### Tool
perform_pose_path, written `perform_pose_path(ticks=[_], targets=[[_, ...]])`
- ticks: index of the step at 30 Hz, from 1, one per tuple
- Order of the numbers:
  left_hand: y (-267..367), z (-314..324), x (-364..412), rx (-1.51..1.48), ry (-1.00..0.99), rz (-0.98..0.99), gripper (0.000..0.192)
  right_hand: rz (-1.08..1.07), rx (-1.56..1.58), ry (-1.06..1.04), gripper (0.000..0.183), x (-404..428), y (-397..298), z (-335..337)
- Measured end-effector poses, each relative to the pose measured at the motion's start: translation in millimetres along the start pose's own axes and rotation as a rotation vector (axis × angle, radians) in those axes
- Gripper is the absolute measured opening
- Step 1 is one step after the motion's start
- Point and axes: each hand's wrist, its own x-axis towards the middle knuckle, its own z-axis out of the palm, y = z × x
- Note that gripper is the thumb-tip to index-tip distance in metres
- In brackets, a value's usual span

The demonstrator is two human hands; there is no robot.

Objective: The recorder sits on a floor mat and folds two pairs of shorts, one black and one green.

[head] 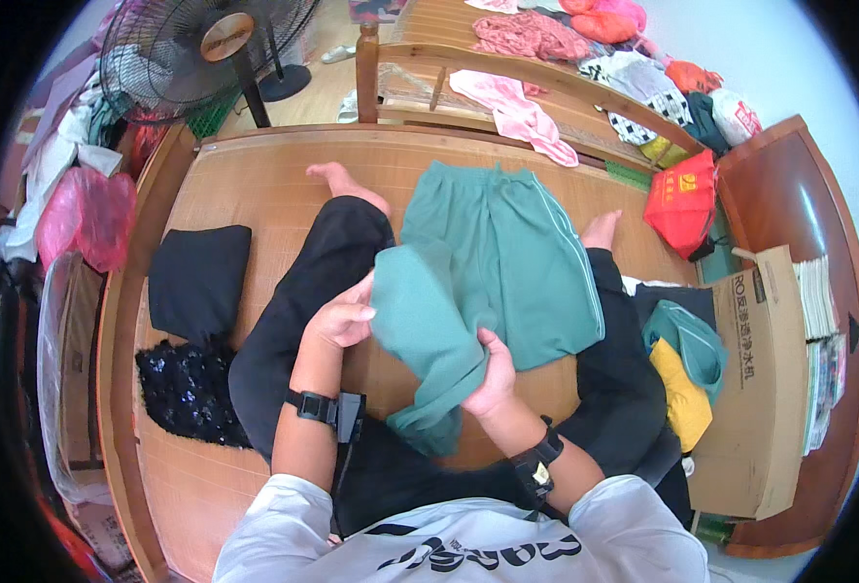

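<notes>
Green elastic-waist trousers (pixel 539 291) with white side piping lie between my spread legs, waistband away from me. One leg of them is lifted and bunched toward me. My left hand (pixel 346 315) grips that raised green cloth at its left edge, the thumb on top. On the other side, my right hand (pixel 491 372) holds the lower part of the same cloth, its fingers hidden under the fabric. The end of the trouser leg hangs down near my lap. A folded black garment (pixel 200 280) and a black sequined garment (pixel 189 393) lie to my left.
A bamboo mat (pixel 276 175) covers the wooden bed. At my right are a cardboard box (pixel 746 393), a yellow cloth (pixel 681 397), a green garment (pixel 681 339) and a red bag (pixel 684 204). Pink cloth (pixel 517 113) hangs over the wooden footboard (pixel 429 51). A standing fan (pixel 229 36) is at far left.
</notes>
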Motion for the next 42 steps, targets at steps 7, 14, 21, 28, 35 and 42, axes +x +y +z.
perform_pose_path(ticks=[7,14,21,28,35,42], targets=[[0.2,-8.0,-27.2,-0.245,-0.134,0.038,0.092,-0.091,-0.390,-0.054,0.052,-5.2,27.3,16.9],[12.1,38.5,-60.5,0.135,0.161,0.003,0.109,0.090,-0.356,0.046,0.055,-22.3,5.9,2.4],[13.4,81.5,-73.8,0.234,-0.063,-0.044,0.108,0.101,-0.598,0.148,0.040,-45.1,11.7,16.6],[12.2,43.5,-98.1,0.027,-0.026,-0.092,0.084,0.210,-0.454,0.109,0.044,-57.1,-13.8,-0.3],[-5.4,75.1,-102.1,0.037,0.040,-0.048,0.110,0.201,-0.723,0.145,0.050,-76.9,-4.9,-2.3],[-22.1,48.6,-134.6,-0.146,-0.300,0.117,0.106,0.254,-0.350,-0.023,0.053,-96.2,-0.6,23.5]])
